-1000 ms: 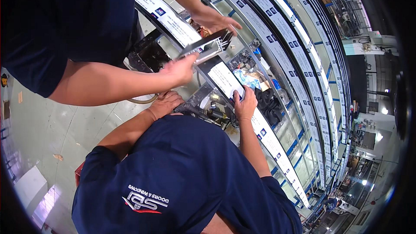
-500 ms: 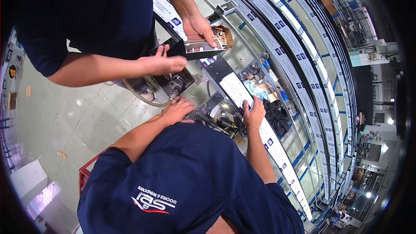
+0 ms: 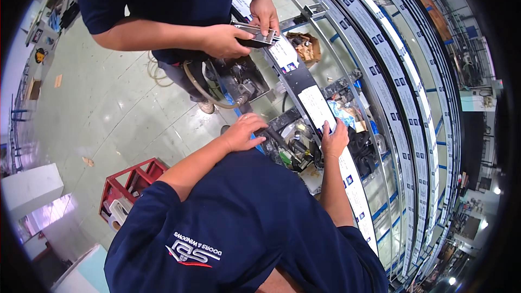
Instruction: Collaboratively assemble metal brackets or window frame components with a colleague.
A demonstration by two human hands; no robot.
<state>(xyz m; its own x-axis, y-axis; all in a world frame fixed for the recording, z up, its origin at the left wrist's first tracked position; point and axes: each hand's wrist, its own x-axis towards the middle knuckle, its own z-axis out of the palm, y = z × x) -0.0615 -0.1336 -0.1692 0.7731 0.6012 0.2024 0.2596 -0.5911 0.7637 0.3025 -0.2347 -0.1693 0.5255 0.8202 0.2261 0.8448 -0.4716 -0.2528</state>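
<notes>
My right hand (image 3: 335,138) is closed on the edge of a long dark metal profile (image 3: 299,80) partly covered in white printed film, with the thumb on top. My left hand (image 3: 243,132) has its fingers stretched out and nothing in it, near the edge of a black tool tray (image 3: 279,122). Across from me, a co-worker's two hands (image 3: 230,40) hold a short dark profile piece (image 3: 259,36) over the far part of the long profile. Beyond my left hand lies a metal air tool (image 3: 247,90) with a hose (image 3: 211,100).
More long film-covered profiles (image 3: 369,87) lie side by side on a rack to the right. A cardboard box (image 3: 305,49) of scraps sits beyond the long profile. A blue-and-white crumpled wrapper (image 3: 341,113) lies under the rack's rail. A red crate (image 3: 132,182) stands on the floor at left.
The co-worker's left-side hand has come onto the short piece, and the piece is now over the long profile. My left hand has lifted away from the air tool. My right hand stays on the profile.
</notes>
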